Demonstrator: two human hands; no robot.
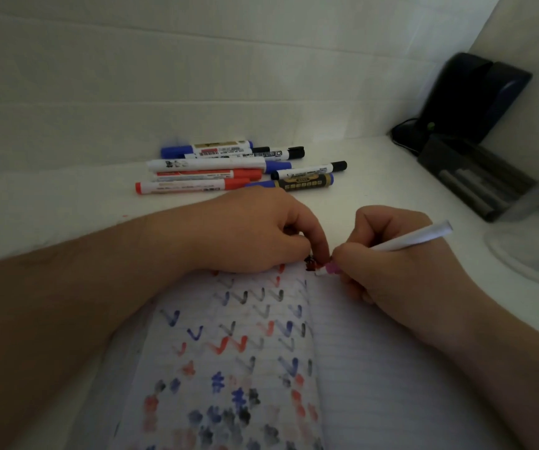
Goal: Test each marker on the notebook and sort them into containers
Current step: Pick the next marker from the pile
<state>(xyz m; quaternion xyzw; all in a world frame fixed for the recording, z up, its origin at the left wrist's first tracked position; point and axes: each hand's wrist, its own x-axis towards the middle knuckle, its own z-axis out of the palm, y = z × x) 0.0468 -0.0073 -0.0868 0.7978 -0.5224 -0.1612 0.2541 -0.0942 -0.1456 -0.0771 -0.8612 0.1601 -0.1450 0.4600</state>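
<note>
At frame centre the right hand (388, 258) grips a white marker (407, 239), tip on the notebook (375, 368). The left hand (261, 235), fingers curled, presses the page's top edge; whether it holds anything is unclear. Seven markers (229, 167) lie above; two containers (475, 180) sit at right.

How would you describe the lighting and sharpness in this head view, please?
Head view: dim, flat light with a greenish cast and no glare; the pile of markers is fairly sharp; the clear container at the right edge is blurred, the notebook softens toward the bottom; wide-angle distortion enlarges the forearms at the edges.
</note>
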